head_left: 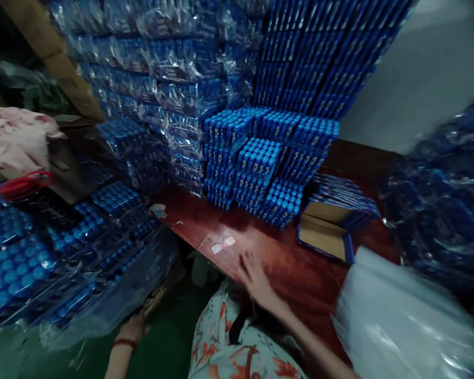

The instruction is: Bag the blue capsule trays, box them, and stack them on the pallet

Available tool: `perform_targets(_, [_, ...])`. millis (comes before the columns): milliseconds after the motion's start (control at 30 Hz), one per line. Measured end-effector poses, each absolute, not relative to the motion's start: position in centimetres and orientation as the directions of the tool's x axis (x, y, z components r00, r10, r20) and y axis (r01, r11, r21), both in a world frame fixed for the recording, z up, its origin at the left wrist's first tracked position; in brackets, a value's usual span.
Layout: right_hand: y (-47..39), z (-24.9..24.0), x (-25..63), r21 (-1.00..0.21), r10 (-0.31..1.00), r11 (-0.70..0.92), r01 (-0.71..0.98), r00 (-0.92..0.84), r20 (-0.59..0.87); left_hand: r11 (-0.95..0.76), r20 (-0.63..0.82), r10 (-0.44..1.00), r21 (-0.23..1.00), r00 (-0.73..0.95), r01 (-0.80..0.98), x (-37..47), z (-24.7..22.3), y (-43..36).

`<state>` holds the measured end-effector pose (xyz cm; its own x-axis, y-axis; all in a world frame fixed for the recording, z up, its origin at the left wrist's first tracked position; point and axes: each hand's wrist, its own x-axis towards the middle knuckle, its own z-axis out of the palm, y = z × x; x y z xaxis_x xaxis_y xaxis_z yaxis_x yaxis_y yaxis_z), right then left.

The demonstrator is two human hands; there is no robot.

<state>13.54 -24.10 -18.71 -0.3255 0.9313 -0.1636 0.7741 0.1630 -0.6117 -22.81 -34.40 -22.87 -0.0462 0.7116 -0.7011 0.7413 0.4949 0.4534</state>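
My right hand [256, 279] rests at the front edge of the red-brown table [276, 258], its fingers apart and somewhat blurred, with nothing in them. Low on the left, my left hand [133, 329] is beside the lower edge of a plastic-wrapped load of blue-capped items [98, 258]; its fingers are too dark and blurred to make out. Rows of blue-capped packs [260, 158] stand stacked on the table beyond my right hand. A small label [223, 245] lies on the tabletop near its fingertips.
An open blue box [324, 234] and flat blue cartons [342, 192] lie on the table's right. Clear plastic bags [403, 321] cover the right front corner. Tall wrapped stacks [181, 68] rise behind. Pink cloth [18, 137] and a red item [23, 184] are at left.
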Motion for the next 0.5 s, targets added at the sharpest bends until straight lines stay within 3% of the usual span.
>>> perform_targets(33, [-26.2,-18.6,12.4,-0.684,0.874,0.254,0.683,-0.465,-0.139,0.478,-0.650,0.755,0.452,-0.089,0.753,-22.7,-21.9,-32.1])
perform_targets(67, [-27.7,-18.1,11.1,-0.774,0.723,0.365,0.518,-0.681,-0.115,0.444,-0.578,0.808,0.467,-0.115,0.765,-21.9,-20.6,-29.5])
perform_targets(100, [-28.7,-17.2,9.8,-0.840,0.555,0.415,0.350,-0.829,-0.071,0.369,-0.411,0.900,0.533,-0.148,0.761,-20.6,-18.9,-26.8])
perform_targets(167, [-28.9,-15.1,7.6,-0.871,0.417,0.460,0.173,-0.908,0.040,0.069,0.004,0.995,0.691,-0.099,0.719,-16.2,-14.8,-21.7])
perform_targets(233, [-27.9,-12.9,6.8,-0.803,0.475,0.553,0.222,-0.876,0.086,-0.220,0.252,0.967,0.785,0.026,0.579,-10.7,-10.6,-17.6])
perform_targets(333, [-26.2,-10.9,8.8,-0.632,0.571,0.655,0.414,-0.819,0.055,-0.384,0.318,0.916,0.871,0.244,0.306,-2.8,-6.7,-13.5])
perform_targets(433, [-25.0,-10.4,14.2,-0.719,0.560,0.569,0.400,-0.828,-0.017,-0.450,0.327,0.856,0.853,0.401,0.265,2.6,-7.1,-10.9])
perform_targets(500, [-23.9,-10.8,19.4,-0.775,0.753,0.413,0.477,-0.658,-0.004,-0.472,0.346,0.856,0.826,0.383,0.309,4.9,-8.9,-10.1])
